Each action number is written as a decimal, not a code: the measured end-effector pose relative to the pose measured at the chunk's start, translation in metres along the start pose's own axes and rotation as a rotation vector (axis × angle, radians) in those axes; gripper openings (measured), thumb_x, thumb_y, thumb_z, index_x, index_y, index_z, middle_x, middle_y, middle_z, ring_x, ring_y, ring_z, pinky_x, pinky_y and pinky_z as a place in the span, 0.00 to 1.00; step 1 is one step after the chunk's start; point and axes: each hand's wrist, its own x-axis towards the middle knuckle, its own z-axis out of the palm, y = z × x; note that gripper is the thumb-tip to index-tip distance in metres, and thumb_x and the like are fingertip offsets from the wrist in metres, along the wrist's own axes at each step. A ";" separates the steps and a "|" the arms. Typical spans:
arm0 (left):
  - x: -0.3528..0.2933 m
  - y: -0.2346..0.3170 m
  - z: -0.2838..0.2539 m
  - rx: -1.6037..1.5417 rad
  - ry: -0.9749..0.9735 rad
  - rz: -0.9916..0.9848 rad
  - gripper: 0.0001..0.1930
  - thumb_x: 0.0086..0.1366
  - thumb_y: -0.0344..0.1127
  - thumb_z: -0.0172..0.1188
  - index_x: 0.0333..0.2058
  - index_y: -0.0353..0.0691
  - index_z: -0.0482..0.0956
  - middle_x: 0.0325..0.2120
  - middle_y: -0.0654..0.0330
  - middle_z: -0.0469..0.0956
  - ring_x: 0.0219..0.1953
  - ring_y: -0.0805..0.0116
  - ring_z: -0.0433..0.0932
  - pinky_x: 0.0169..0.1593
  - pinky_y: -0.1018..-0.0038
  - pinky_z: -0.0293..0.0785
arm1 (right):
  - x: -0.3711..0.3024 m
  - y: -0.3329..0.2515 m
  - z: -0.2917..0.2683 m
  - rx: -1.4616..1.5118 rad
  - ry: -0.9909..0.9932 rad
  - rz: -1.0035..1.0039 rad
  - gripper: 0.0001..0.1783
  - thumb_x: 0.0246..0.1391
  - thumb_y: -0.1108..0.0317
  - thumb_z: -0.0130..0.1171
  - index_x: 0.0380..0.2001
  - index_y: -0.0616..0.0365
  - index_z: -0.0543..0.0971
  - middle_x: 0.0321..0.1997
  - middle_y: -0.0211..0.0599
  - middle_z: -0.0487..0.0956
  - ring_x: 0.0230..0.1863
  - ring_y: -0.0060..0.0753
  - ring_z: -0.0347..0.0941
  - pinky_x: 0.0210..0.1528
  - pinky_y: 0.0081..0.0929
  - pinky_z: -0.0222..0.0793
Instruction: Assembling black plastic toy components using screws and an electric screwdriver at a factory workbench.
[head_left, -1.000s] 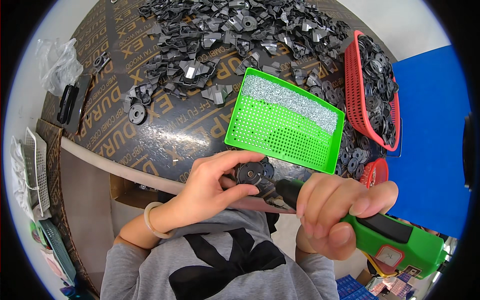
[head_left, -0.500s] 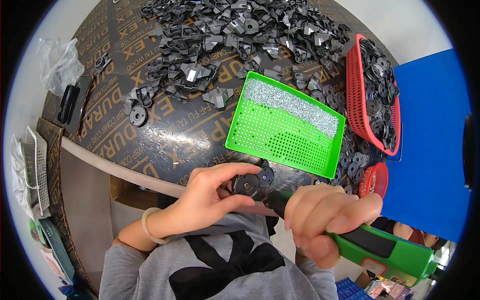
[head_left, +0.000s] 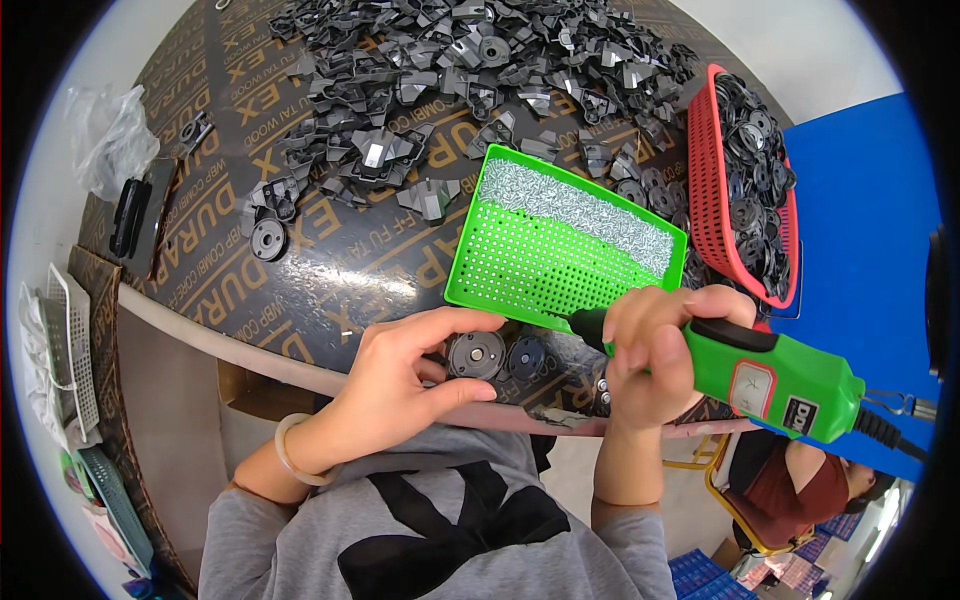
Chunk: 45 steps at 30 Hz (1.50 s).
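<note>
**Steady the black disc [head_left: 466, 352], keep the green power screwdriver [head_left: 790, 385] square**

The black disc lies on the table near its front edge, metal centre facing up, with a second disc [head_left: 526, 358] just beside it on the right. Your left hand [head_left: 400, 375] frames it: thumb and index finger are spread around the disc, and you cannot tell from this view whether their tips touch it. Your right hand [head_left: 650, 345] has its fingers wrapped around the green power screwdriver, whose black nose points left, over the near edge of the green tray [head_left: 490, 265].

To work well, the disc probably wants a firm hold at its rim, fingertips clear of the centre, and the screwdriver in line with the hole; a slanted bit could slip. Mind the tray's rim as you swing the nose.

The tabletop [head_left: 315, 235] is dark and printed, with scuffs catching the light. Silvery screws [head_left: 575, 212] bank along the tray's far side, black brackets [head_left: 370, 150] heap beyond it, and a red basket [head_left: 702, 180] of discs stands to the right. A clear plastic bag [head_left: 112, 140] sits at far left; a blue panel [head_left: 860, 250] and another person [head_left: 795, 490] are at right.
</note>
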 end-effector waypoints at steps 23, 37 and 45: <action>0.007 -0.004 0.007 -0.022 -0.011 0.069 0.32 0.54 0.17 0.70 0.59 0.33 0.72 0.46 0.58 0.79 0.44 0.77 0.78 0.40 0.81 0.81 | 0.004 -0.044 0.011 0.148 -0.014 0.019 0.22 0.59 0.70 0.64 0.49 0.52 0.62 0.22 0.32 0.72 0.18 0.29 0.68 0.26 0.36 0.68; 0.002 -0.002 0.016 -0.034 -0.070 0.085 0.27 0.56 0.20 0.70 0.54 0.33 0.74 0.33 0.58 0.84 0.36 0.80 0.81 0.37 0.79 0.80 | -0.003 -0.060 0.034 0.160 -0.197 0.000 0.16 0.64 0.66 0.58 0.47 0.53 0.62 0.21 0.29 0.71 0.18 0.24 0.67 0.26 0.28 0.67; 0.000 -0.005 0.019 -0.105 -0.085 0.086 0.26 0.55 0.20 0.70 0.54 0.34 0.75 0.36 0.57 0.84 0.38 0.78 0.82 0.36 0.78 0.80 | -0.004 -0.058 0.029 0.154 -0.195 -0.007 0.16 0.63 0.68 0.59 0.47 0.54 0.62 0.20 0.30 0.72 0.18 0.25 0.67 0.26 0.28 0.68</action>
